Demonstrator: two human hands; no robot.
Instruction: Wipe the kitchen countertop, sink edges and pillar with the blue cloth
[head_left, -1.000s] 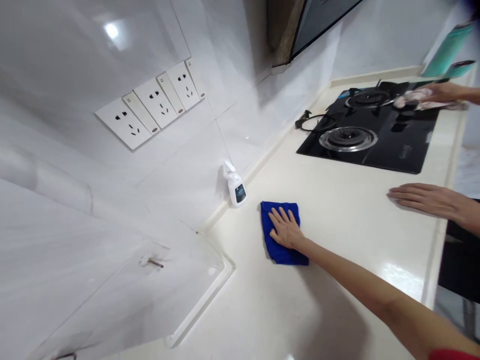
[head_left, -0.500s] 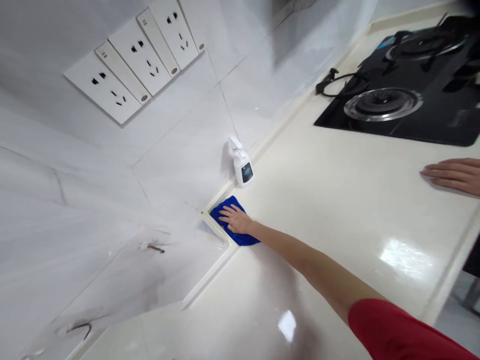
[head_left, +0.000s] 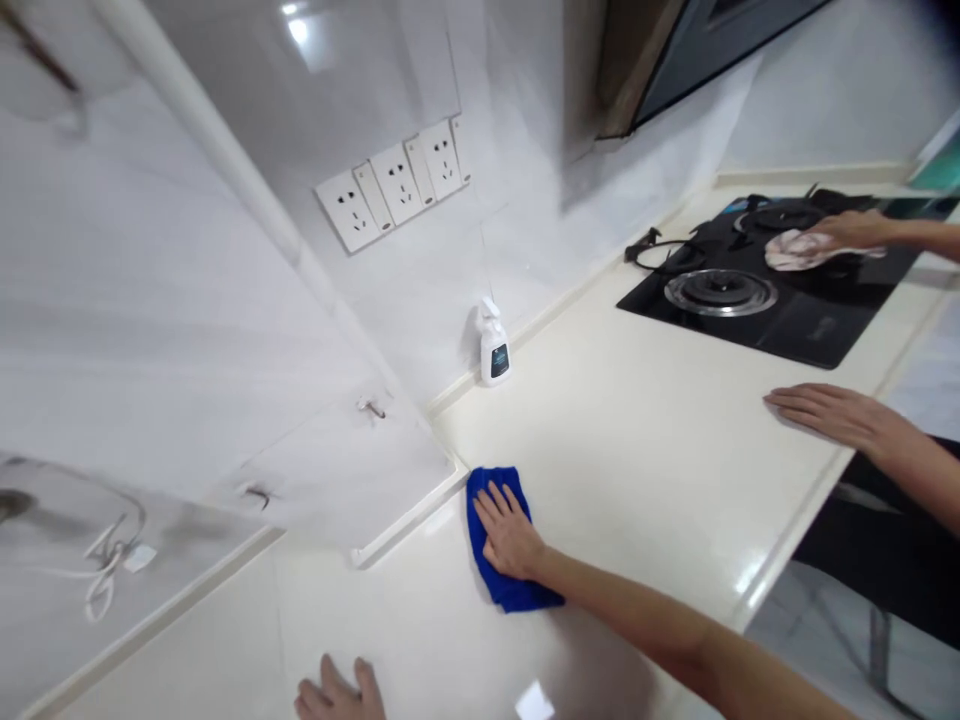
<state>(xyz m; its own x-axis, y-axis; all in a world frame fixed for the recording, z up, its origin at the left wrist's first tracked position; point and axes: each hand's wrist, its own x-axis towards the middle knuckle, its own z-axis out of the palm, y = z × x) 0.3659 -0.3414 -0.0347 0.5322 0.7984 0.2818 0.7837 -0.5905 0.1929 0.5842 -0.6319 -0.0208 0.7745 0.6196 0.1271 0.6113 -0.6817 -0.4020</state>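
Note:
My right hand (head_left: 511, 538) presses down on a blue cloth (head_left: 501, 590) on the white countertop, just past the end of the raised ledge corner. Its fingers are spread over the cloth, which moves along under the palm. Low in the view, my left hand (head_left: 341, 695) shows only its fingers and part of its back; they are apart, with nothing in them, over the counter. A white spray bottle (head_left: 494, 350) with a dark label stands upright against the wall, beyond the cloth.
A black gas hob (head_left: 795, 325) is set into the counter (head_left: 637, 440). Another person's hand (head_left: 832, 415) lies flat near the front edge, while a second hand (head_left: 855, 230) holds a pale cloth (head_left: 795, 250) on the hob. Sockets (head_left: 397, 183) line the wall; a short pipe (head_left: 371, 408) sticks out.
My right hand and the blue cloth have come out of the wall corner, past the ledge end, towards me. My left hand has appeared below. The view has shifted, showing the co-worker's cloth.

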